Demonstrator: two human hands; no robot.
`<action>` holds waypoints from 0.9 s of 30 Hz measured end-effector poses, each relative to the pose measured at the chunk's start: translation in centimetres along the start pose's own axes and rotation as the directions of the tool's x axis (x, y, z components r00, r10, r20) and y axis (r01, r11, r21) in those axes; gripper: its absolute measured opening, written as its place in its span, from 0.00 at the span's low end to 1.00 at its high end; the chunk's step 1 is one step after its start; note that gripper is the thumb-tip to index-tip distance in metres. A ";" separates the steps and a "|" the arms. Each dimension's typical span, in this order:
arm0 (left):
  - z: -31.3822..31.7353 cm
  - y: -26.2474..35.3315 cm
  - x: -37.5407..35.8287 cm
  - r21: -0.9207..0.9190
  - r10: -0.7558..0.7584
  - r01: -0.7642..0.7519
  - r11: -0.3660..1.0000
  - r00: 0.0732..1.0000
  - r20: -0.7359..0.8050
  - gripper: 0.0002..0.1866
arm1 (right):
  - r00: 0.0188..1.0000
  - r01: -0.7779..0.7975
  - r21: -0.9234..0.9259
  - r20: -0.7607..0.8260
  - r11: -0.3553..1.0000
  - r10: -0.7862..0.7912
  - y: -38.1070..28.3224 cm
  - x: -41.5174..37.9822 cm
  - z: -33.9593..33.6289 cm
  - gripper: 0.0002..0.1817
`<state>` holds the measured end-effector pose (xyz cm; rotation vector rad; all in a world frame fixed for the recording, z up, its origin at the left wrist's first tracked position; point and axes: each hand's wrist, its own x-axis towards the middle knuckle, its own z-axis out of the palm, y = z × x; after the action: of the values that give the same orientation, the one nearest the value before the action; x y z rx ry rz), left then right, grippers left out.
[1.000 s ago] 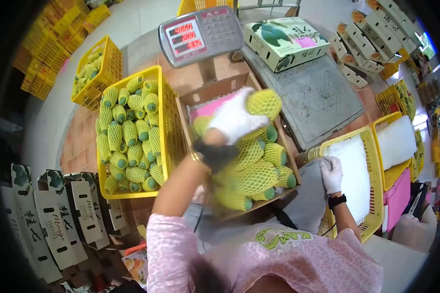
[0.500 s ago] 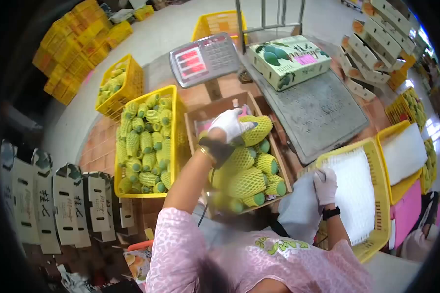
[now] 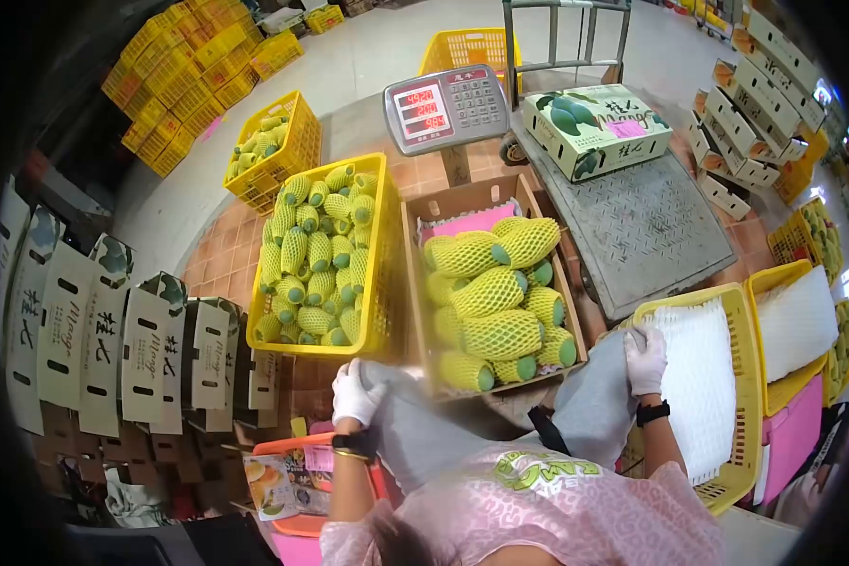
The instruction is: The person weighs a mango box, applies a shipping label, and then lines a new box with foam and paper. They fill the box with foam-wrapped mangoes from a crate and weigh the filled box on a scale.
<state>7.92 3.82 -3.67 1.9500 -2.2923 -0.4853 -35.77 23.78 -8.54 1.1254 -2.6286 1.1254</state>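
Observation:
My left hand (image 3: 357, 394), in a white glove, rests on the left knee of the grey trousers (image 3: 424, 429), with fingers apart and nothing held. On the right knee lies my gloved right hand (image 3: 645, 360), open and holding nothing, beside the yellow basket (image 3: 747, 415) of white foam sheets (image 3: 696, 377). Between and beyond the knees is a cardboard box (image 3: 415, 274) filled with mangoes (image 3: 496, 337) in yellow foam nets. Pink lining (image 3: 467, 221) shows at its far end. To its left stands a yellow crate (image 3: 379, 236) of netted mangoes (image 3: 319, 250).
A scale display (image 3: 448, 108) stands behind the box. The metal platform (image 3: 637, 231) carries a printed mango carton (image 3: 596, 127). Cartons (image 3: 123, 330) line the left side; yellow crates (image 3: 184, 71) are stacked at the back left. An orange basket (image 3: 302, 443) sits near my left forearm.
My left hand has left the mangoes in the box and come back to the left knee. My right hand has stayed on the right knee. The view has shifted, so the scene sits further right.

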 end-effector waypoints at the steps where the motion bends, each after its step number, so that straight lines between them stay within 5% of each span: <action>1: 1.4 -0.4 -0.5 0.045 -0.021 0.023 0.999 0.998 -0.057 0.39 | 1.000 -0.002 -0.020 0.010 1.000 0.002 0.0 0.0 0.0 0.13; 3: 2.2 0.0 -1.6 0.080 -0.035 0.048 0.996 0.987 -0.156 0.41 | 1.000 -0.014 -0.042 0.018 0.999 0.015 -0.5 -0.2 -0.3 0.13; 14: 1.7 -0.6 -1.9 0.029 0.025 -0.022 0.999 0.993 -0.116 0.40 | 0.997 -0.017 -0.036 0.073 0.999 0.020 -0.9 0.3 -1.4 0.14; 17: 2.1 -1.4 -1.4 0.030 0.030 -0.027 0.999 0.992 -0.123 0.40 | 0.914 -0.084 -0.186 0.376 0.979 0.150 -3.8 2.9 -3.5 0.15; 18: 2.1 -1.5 -1.3 0.027 0.026 -0.023 0.999 0.993 -0.112 0.40 | 0.899 0.048 -0.281 0.431 0.958 0.081 -3.7 3.8 -3.5 0.15; 22: 1.8 -0.9 -0.7 0.019 0.004 -0.003 1.000 0.996 -0.094 0.40 | 0.890 0.357 -0.101 0.340 0.929 -0.305 -7.6 7.6 -1.5 0.17; 24: 1.8 -0.7 -0.3 0.018 -0.011 0.012 1.000 0.997 -0.076 0.40 | 0.858 0.407 -0.012 0.350 0.914 -0.377 -11.7 9.6 -0.1 0.19; 27: 2.5 -1.1 0.0 0.033 0.015 -0.012 0.999 0.994 -0.105 0.41 | 0.734 0.592 0.117 0.330 0.798 -0.593 -16.7 12.0 3.3 0.20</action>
<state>8.24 4.17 -6.33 1.9237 -2.2612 -0.3383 -32.96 6.67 2.98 2.1364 -2.1583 0.8395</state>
